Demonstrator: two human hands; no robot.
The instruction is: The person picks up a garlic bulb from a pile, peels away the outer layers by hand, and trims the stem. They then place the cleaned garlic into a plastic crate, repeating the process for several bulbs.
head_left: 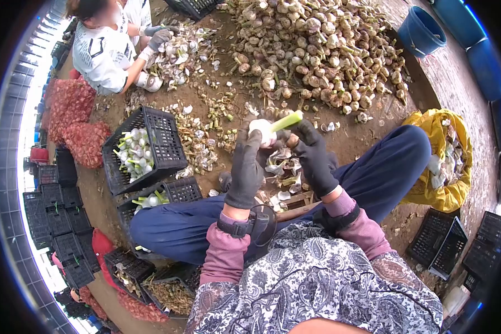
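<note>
Head view shows you with bent knees spread apart, in dark blue trousers (175,225), and with both hands in dark gloves in front of you. Your left hand (246,167) is closed around a white garlic bulb (260,131), which it holds above the ground (392,114), between your knees. From this bulb a thick green stem (286,121) points to the right and a little away from you. Your right hand (315,158) is just beside, with the fingers curled near the stem; I cannot tell if it pinches something or only touches. Under your hands lie loose garlic skins (284,161).

Beyond your hands, a large heap of garlic bulbs (323,50) is spread on the ground, and a blue bucket (420,33) is near its right edge. To your left, a black crate (170,139) is tilted and contains white bulbs with short green stems (136,153). A second black crate (183,190) is nearer to you, partly hidden by your left knee. Farther left are red net sacks (72,108). At the upper left, another person (103,61) in a white top works with gloved hands over a pile of garlic. Beside your right knee there is a yellow sack (456,197) with pale skins inside.
</note>
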